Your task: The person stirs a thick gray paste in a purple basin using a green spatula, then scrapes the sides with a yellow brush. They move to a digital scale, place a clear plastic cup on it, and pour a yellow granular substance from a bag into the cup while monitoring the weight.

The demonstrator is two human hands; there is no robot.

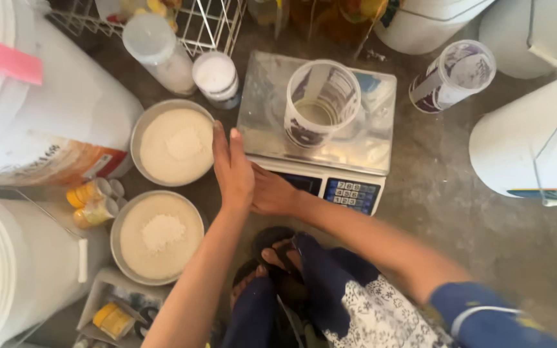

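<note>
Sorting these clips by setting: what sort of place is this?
Probably an informal food-preparation or small baking area on a bare concrete floor: a steel-topped digital scale with a clear plastic cup, two round metal pans of white flour, and big white plastic buckets.

Glossy steel scale pan (349,138), clear plastic cup (320,103), seemingly metal bowls (138,132), rough concrete floor (459,212)
</note>
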